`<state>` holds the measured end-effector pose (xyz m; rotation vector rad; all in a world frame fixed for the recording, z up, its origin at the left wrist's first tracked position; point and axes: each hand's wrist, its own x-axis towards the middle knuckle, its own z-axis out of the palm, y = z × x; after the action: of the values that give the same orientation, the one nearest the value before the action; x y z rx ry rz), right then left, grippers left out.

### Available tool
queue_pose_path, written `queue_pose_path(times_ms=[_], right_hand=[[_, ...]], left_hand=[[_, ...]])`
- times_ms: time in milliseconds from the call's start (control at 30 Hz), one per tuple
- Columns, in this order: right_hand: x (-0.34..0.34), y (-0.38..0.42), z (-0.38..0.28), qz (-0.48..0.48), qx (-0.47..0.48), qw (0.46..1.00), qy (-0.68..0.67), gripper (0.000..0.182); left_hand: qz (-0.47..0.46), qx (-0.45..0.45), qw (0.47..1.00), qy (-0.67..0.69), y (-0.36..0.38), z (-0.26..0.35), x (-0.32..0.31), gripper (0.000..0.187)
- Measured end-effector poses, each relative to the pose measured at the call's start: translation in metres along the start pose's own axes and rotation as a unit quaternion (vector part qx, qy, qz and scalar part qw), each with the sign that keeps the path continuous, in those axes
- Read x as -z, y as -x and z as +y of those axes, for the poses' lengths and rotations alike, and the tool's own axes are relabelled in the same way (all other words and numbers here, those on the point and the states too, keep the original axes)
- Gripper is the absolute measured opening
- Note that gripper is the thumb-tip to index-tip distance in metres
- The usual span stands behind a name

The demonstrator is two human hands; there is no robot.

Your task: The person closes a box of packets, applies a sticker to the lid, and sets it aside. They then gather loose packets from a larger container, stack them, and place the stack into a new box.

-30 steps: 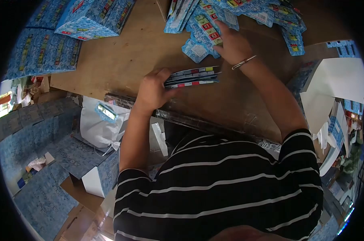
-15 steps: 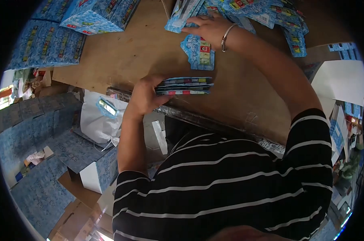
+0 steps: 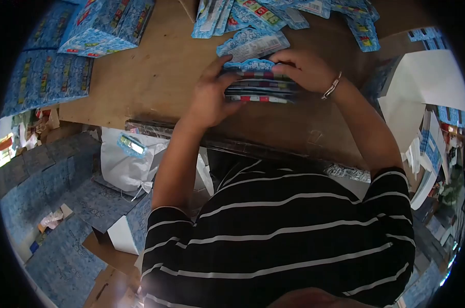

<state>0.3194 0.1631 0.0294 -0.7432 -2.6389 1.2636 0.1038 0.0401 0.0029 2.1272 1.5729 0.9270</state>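
A stack of several blue packets [image 3: 261,87] is held on edge above the wooden table [image 3: 160,77]. My left hand [image 3: 210,95] grips the stack's left end, thumb on the near side. At its far right corner, my right hand [image 3: 307,72] has its fingers bent around a packet with a scalloped blue top [image 3: 253,64]; the stack's right end is blurred. Just beyond lies another blue packet [image 3: 255,45], back side up with a barcode.
Many blue packets [image 3: 263,15] lie in a loose pile at the far edge. Blue patterned boxes [image 3: 106,28] stand at the back left. A white bag [image 3: 124,164] hangs below the table's near edge, beside open cartons [image 3: 112,241].
My right hand has come back from the pile to the stack. My left hand has moved right and away from me with the stack. The view has shifted slightly.
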Motion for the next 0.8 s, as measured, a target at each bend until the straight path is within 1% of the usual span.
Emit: queue_pose_path(times_ms=[67,100,133,167,200,267,300,367,400,467,500,567,600,633,667,700,733,767,800], right_hand=[[0.009,0.025,-0.001,0.040,-0.069,0.988,-0.129,0.059],[0.005,0.038,0.003,0.046,-0.075,0.988,-0.129,0.059],[-0.005,0.052,0.011,0.125,-0.020,0.988,-0.084,0.072],[-0.012,0.063,0.017,0.201,0.034,0.978,-0.037,0.084],[-0.017,0.070,0.017,0.208,0.025,0.977,-0.037,0.084],[-0.024,0.079,0.014,0.228,-0.107,0.961,0.109,0.095],[-0.031,0.083,0.015,0.232,-0.113,0.960,0.111,0.095],[-0.045,0.088,0.018,0.257,-0.103,0.961,-0.007,0.087],[-0.045,0.090,0.017,0.262,-0.105,0.959,-0.011,0.087],[-0.045,0.098,0.014,0.205,-0.091,0.973,0.062,0.076],[-0.047,0.100,0.014,0.209,-0.099,0.971,0.056,0.076],[-0.043,0.091,0.016,0.228,-0.089,0.969,0.044,0.066],[-0.043,0.092,0.012,0.238,-0.096,0.965,0.051,0.066],[-0.045,0.097,0.007,0.250,-0.121,0.958,0.067,0.063],[-0.044,0.108,0.003,0.266,-0.147,0.949,0.080,0.059],[-0.035,0.126,-0.010,0.285,-0.158,0.941,0.085,0.059],[-0.018,0.151,-0.032,0.314,-0.079,0.937,0.132,0.059],[0.001,0.174,-0.044,0.339,0.002,0.924,0.180,0.058],[0.020,0.203,-0.040,0.426,-0.041,0.871,0.240,0.053]], left_hand=[[-0.046,0.036,0.997,0.043,-0.007,0.001,-0.004,0.055],[-0.051,0.030,0.997,0.047,-0.011,0.004,-0.010,0.055],[-0.035,0.016,0.998,0.059,-0.016,0.010,-0.018,0.063],[-0.020,0.003,0.997,0.071,-0.019,0.016,-0.025,0.071],[-0.028,-0.003,0.997,0.076,-0.021,0.020,-0.030,0.071],[-0.002,-0.001,0.998,0.061,-0.028,0.030,-0.038,0.080],[-0.006,-0.006,0.998,0.064,-0.028,0.033,-0.041,0.080],[-0.080,0.007,0.997,0.001,-0.023,0.036,-0.041,0.079],[-0.086,0.004,0.996,-0.002,-0.022,0.039,-0.034,0.079],[-0.095,-0.094,0.978,-0.162,-0.026,0.049,-0.020,0.077],[-0.105,-0.099,0.977,-0.158,-0.032,0.057,-0.025,0.077],[-0.085,-0.106,0.983,-0.125,-0.055,0.076,-0.040,0.067],[-0.085,-0.120,0.982,-0.120,-0.064,0.084,-0.042,0.067],[-0.201,-0.026,0.965,-0.169,-0.072,0.092,-0.044,0.062],[-0.313,0.063,0.921,-0.222,-0.081,0.099,-0.045,0.058],[-0.315,0.017,0.919,-0.236,-0.082,0.098,-0.045,0.055],[-0.316,-0.027,0.915,-0.250,-0.079,0.094,-0.044,0.051],[-0.319,-0.029,0.915,-0.246,-0.075,0.087,-0.043,0.051],[-0.320,-0.030,0.915,-0.243,-0.077,0.085,-0.042,0.051]])
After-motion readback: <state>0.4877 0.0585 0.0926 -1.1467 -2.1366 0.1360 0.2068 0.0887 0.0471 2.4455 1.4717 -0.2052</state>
